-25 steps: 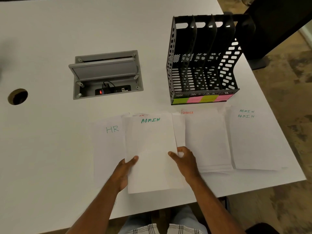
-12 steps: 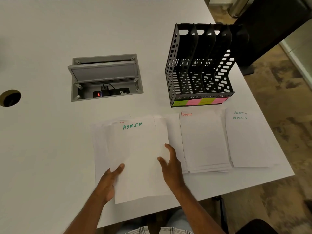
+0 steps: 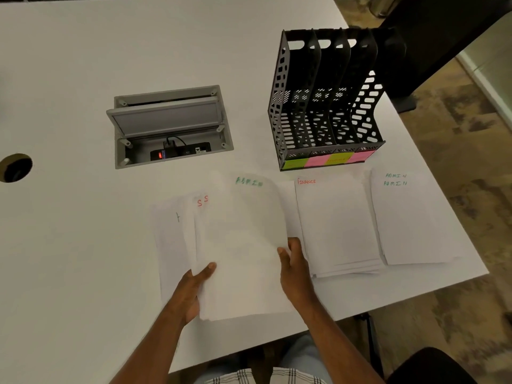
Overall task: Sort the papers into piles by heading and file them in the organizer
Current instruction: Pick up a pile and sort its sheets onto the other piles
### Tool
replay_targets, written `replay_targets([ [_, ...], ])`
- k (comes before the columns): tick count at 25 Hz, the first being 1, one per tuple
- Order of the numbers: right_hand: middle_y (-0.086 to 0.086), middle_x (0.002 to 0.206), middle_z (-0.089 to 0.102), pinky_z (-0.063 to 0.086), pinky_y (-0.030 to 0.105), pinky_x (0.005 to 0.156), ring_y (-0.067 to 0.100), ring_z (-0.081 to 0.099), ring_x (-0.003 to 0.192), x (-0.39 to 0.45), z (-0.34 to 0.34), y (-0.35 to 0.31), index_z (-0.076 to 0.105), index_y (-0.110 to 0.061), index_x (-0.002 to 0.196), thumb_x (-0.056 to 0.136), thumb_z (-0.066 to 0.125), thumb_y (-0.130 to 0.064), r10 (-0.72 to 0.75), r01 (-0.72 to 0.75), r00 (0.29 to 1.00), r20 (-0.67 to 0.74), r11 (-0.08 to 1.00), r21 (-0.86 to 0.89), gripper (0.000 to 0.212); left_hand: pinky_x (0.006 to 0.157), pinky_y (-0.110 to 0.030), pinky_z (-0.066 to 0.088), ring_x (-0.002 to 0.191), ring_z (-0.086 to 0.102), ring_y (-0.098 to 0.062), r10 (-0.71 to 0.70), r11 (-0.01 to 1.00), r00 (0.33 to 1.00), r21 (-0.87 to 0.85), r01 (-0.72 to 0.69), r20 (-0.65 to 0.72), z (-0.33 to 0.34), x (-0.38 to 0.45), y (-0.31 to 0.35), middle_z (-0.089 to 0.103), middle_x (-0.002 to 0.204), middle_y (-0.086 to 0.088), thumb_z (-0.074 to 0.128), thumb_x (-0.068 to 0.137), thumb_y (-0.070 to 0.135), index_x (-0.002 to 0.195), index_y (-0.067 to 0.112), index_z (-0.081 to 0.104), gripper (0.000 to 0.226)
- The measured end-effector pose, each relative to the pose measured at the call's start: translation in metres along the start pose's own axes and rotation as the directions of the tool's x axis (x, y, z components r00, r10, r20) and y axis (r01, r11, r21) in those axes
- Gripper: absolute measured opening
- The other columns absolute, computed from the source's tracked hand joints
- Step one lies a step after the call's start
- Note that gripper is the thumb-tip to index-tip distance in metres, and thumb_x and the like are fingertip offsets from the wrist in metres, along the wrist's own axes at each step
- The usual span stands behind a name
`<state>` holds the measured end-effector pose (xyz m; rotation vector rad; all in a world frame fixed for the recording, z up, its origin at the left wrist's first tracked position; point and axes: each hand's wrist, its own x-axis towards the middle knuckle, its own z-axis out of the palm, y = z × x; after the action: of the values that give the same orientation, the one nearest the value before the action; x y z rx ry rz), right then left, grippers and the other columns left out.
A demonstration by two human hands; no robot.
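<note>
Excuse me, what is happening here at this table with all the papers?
A person is sorting papers by heading. Both hands hold a sheet headed ADMIN: the left hand at its lower left edge, the right hand at its right edge. It lies over unsorted papers. To the right lie a FINANCE pile and an ADMIN pile. No paper shows in the black organizer behind them, so filing has not begun.

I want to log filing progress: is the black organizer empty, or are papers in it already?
Empty. All four slots of the organizer show bare perforated walls; the papers lie on the table.
</note>
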<state>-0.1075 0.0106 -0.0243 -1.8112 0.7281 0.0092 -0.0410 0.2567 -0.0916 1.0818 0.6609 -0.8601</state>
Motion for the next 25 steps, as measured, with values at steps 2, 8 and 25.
replay_targets([
  [2,-0.021,0.11,0.062,0.045,0.002,0.077,-0.013,0.059,0.101,0.004,-0.016,0.004,0.047,-0.025,0.12,0.106,0.04,-0.03,-0.026,0.025,0.998,-0.058,0.999,-0.021,0.017,0.074,-0.04,0.062,0.107,0.073,-0.03,0.006,1.0,1.0,0.015,-0.006,0.02,0.017,0.006,-0.002,0.074,0.121,-0.016,0.081,0.079,0.023,0.12,0.01,0.073,0.043],
  [8,-0.017,0.085,0.054,0.044,0.012,0.07,-0.011,0.054,0.074,0.047,-0.119,0.03,0.048,-0.021,0.103,0.107,0.041,-0.021,-0.008,-0.018,0.945,-0.327,0.997,-0.077,0.008,0.078,-0.04,0.061,0.11,0.072,-0.032,-0.008,0.995,0.993,0.099,-0.003,0.116,0.093,0.022,-0.009,0.073,0.122,-0.017,0.08,0.081,0.027,0.11,0.018,0.079,0.031],
  [25,0.025,0.139,0.05,0.044,0.051,0.103,0.043,0.049,0.127,0.17,-0.381,0.152,0.038,-0.007,0.143,0.094,0.044,0.003,0.197,-0.463,0.756,-0.624,0.835,-0.298,0.05,0.07,-0.036,0.063,0.104,0.074,-0.027,0.011,0.99,1.0,0.144,-0.011,0.002,0.239,0.076,-0.062,0.076,0.118,-0.009,0.078,0.081,0.026,0.127,0.017,0.067,0.048],
])
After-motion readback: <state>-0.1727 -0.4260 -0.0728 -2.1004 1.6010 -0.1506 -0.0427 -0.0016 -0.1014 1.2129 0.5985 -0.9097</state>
